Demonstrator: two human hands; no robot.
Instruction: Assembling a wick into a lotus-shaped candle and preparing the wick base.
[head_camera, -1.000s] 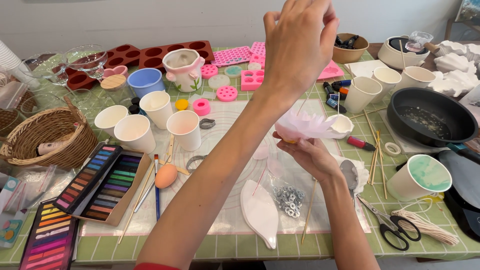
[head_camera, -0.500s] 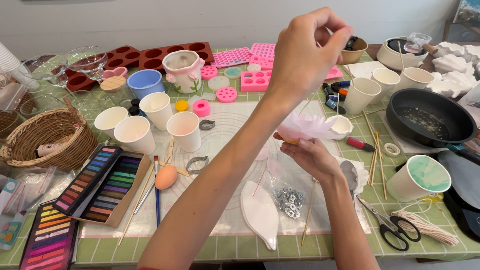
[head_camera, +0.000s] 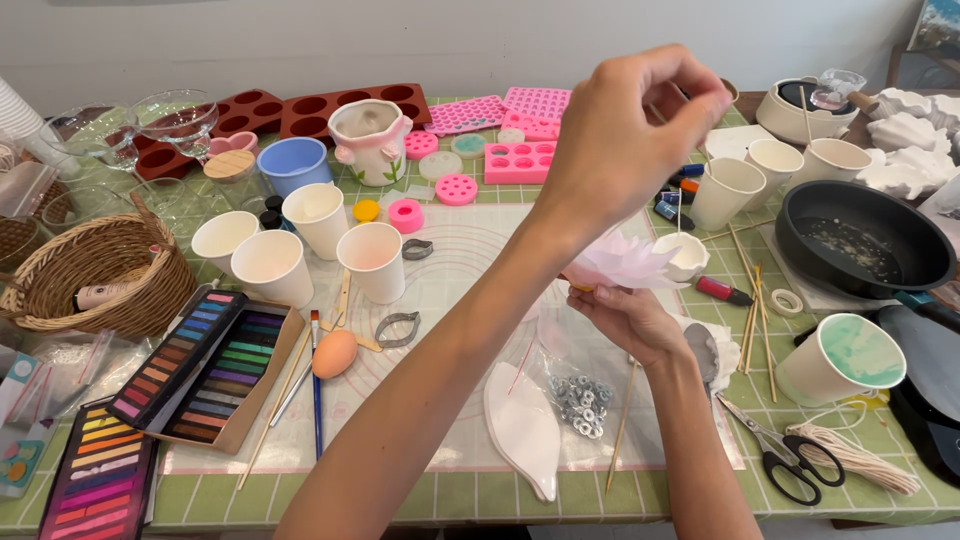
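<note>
Petals of a pale pink flower (head_camera: 625, 262), thin and waxy-looking with pointed tips, are fanning out over the right hand (head_camera: 628, 318), whose fingers are curling closed under its base. Above it the left hand (head_camera: 628, 140) is hovering with fingertips pinched together; what they are pinching is too fine to tell. Just beyond the flower a small white cup (head_camera: 684, 253) is sitting, smooth and round-rimmed. Below the grip a flat white leaf-shaped mould (head_camera: 522, 428) and a clear bag of metal washers (head_camera: 582, 398) are lying on the translucent mat (head_camera: 470, 270). Right of the grip, wooden skewers (head_camera: 752, 300) and a black pan (head_camera: 862, 240) are crowding the edge; left of it, plain paper cups (head_camera: 372, 262) are standing near, leaving open mat between.
</note>
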